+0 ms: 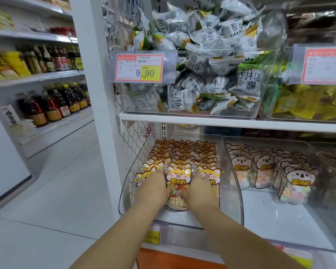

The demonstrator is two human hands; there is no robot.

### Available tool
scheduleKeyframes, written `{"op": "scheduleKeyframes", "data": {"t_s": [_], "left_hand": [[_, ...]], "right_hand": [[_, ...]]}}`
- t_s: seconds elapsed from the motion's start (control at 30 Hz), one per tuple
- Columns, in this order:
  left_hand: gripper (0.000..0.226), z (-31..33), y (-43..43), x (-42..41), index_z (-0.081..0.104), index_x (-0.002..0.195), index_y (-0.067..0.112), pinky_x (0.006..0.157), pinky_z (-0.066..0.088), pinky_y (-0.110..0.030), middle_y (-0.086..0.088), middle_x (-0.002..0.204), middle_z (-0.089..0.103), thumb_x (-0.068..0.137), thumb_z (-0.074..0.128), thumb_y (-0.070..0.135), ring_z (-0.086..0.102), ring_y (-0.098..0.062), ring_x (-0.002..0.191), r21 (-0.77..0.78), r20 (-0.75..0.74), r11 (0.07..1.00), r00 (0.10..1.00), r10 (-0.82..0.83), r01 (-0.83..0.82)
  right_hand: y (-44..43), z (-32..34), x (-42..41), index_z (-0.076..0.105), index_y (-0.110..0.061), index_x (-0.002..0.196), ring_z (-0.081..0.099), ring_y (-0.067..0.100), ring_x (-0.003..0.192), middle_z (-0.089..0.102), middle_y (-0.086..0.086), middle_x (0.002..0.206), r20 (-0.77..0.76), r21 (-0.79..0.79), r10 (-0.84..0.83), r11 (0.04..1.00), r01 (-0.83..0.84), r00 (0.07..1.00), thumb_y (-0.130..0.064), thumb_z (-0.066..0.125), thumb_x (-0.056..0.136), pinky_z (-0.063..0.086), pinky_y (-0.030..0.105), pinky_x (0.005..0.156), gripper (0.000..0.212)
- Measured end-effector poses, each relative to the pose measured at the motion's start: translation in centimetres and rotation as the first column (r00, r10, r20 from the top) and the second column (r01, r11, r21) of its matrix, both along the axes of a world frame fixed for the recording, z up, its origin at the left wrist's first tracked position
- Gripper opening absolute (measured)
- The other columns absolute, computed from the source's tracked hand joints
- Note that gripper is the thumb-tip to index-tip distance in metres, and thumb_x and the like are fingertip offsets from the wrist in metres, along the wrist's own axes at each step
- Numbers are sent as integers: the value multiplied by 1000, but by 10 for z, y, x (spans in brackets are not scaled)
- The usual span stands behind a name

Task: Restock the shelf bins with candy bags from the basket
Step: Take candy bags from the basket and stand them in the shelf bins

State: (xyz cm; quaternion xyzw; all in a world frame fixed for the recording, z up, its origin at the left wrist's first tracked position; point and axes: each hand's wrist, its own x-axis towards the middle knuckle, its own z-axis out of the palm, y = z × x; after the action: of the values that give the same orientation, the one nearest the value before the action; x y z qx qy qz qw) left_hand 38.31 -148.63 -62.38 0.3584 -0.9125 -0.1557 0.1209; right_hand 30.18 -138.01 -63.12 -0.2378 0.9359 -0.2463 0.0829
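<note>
Both my hands are inside a clear plastic bin (239,202) on the lower shelf. The bin holds three rows of upright orange cat-shaped candy bags (184,152). My left hand (153,188) rests against the front bag of the left row (144,172), and my right hand (199,191) lies against the front bag of the right row (209,171). Between the two hands stands the front middle bag (178,178), with coloured candies showing through it. My fingertips are hidden among the bags, so I cannot see whether they grip. No basket is in view.
To the right a second clear bin (318,152) holds koala-shaped candy bags (297,181). Above, a bin of white wrapped snacks (202,74) carries a 9.90 price tag (139,67). White wire mesh (136,136) closes the left side. Bottles (52,105) line the shelves across the aisle.
</note>
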Motion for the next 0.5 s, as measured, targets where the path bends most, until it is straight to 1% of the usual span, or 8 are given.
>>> {"op": "scheduleKeyframes", "data": {"t_s": [0.07, 0.13, 0.23, 0.3, 0.37, 0.4, 0.47, 0.5], "left_hand": [[43, 2, 1, 2, 54, 118, 20, 84, 56, -41, 0, 106, 67, 86, 71, 43, 64, -24, 98, -17, 8, 1000, 1000, -7, 7], [45, 5, 4, 5, 52, 117, 21, 82, 57, -41, 0, 105, 66, 85, 70, 48, 64, -23, 96, -38, 25, 999, 1000, -12, 13], [53, 14, 9, 11, 46, 119, 19, 76, 53, -35, -1, 107, 65, 85, 70, 53, 64, -24, 98, -74, 63, 997, 998, -27, 32], [51, 19, 9, 17, 51, 123, 17, 76, 47, -34, -4, 114, 65, 89, 66, 52, 64, -26, 105, -119, 221, 991, 975, -35, 63], [37, 21, 8, 22, 61, 124, 16, 78, 45, -33, -6, 120, 64, 95, 57, 40, 62, -27, 107, -117, 432, 986, 900, -57, 118], [33, 20, 7, 24, 63, 124, 16, 78, 45, -33, -7, 121, 63, 97, 52, 32, 61, -27, 104, -92, 500, 987, 863, -71, 135], [35, 16, 7, 24, 62, 128, 17, 82, 48, -35, -8, 123, 60, 95, 50, 22, 58, -28, 104, -38, 542, 985, 832, -119, 165], [36, 13, 6, 23, 60, 130, 18, 87, 49, -37, -10, 126, 57, 95, 50, 21, 56, -29, 109, -34, 534, 982, 834, -140, 187]], "right_hand": [[8, 5, 0, 45, -18, 128, 60, 26, 114, 59, 4, 124, -43, 25, 29, 999, -28, 999, -45, 75, 84, 48, 35, 85, 60], [13, 9, -2, 39, -20, 115, 64, 27, 103, 65, 2, 110, 8, -39, 12, 999, -12, 1000, -42, 76, 83, 46, 33, 74, 54], [18, 12, -1, 32, -20, 108, 61, 27, 92, 62, 1, 97, 66, -144, -7, 989, 16, 998, -37, 79, 81, 43, 32, 71, 57], [17, 12, 0, 32, -19, 106, 53, 24, 86, 55, -1, 92, 109, -197, -21, 980, 43, 994, -35, 81, 79, 42, 31, 71, 58], [16, 9, -3, 34, -19, 104, 51, 23, 84, 54, -1, 89, 147, -213, -32, 975, 64, 989, -34, 82, 78, 41, 31, 70, 56], [15, 8, -5, 39, -18, 101, 52, 23, 82, 54, -1, 87, 134, -193, -28, 980, 54, 991, -35, 82, 78, 40, 30, 68, 52], [15, 7, -6, 50, -17, 91, 56, 22, 78, 59, 1, 83, 58, -108, 10, 994, -4, 998, -39, 79, 80, 41, 27, 64, 38], [14, 7, -6, 53, -16, 85, 58, 22, 78, 62, 2, 84, 13, -59, 45, 997, -44, 999, -39, 75, 83, 43, 27, 63, 32]]}}
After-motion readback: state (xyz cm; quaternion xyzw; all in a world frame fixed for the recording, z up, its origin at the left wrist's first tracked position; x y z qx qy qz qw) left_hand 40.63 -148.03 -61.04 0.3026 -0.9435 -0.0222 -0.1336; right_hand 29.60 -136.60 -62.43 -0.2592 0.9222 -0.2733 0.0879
